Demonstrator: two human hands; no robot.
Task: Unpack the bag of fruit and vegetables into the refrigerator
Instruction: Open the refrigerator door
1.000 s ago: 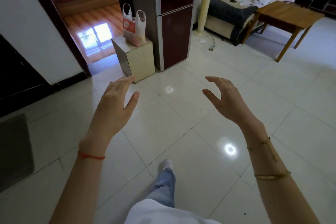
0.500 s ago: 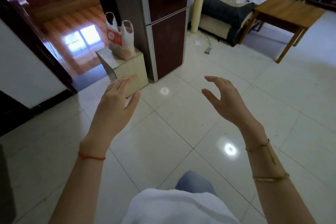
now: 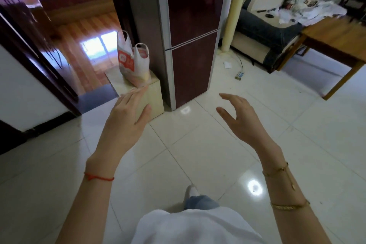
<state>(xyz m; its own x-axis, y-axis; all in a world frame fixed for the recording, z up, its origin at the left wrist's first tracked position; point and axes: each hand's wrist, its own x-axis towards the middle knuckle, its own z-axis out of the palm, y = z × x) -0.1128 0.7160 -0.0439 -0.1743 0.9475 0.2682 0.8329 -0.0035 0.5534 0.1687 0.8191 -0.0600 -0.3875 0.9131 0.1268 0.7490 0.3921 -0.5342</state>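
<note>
A white plastic bag (image 3: 133, 63) with a red print stands upright on a small beige box stool (image 3: 153, 93), handles up. Its contents are hidden. Right beside it rises the dark red refrigerator (image 3: 193, 35), both doors closed. My left hand (image 3: 126, 117) is held out in front of me with straight fingers, holding nothing, its fingertips overlapping the stool in view but short of the bag. My right hand (image 3: 240, 119) hangs in the air with loosely curved fingers, also holding nothing, in front of the refrigerator's lower door.
White tiled floor (image 3: 217, 144) stretches ahead. An open doorway (image 3: 83, 49) to a wood-floored room lies at left. A wooden table (image 3: 334, 37) and a cluttered sofa (image 3: 267, 31) stand at right. A rolled mat (image 3: 233, 18) leans by the refrigerator. Small litter (image 3: 239, 74) lies on the floor.
I have walked closer: the bag, stool and refrigerator are nearer and larger in view. Both hands stay raised, holding nothing.
</note>
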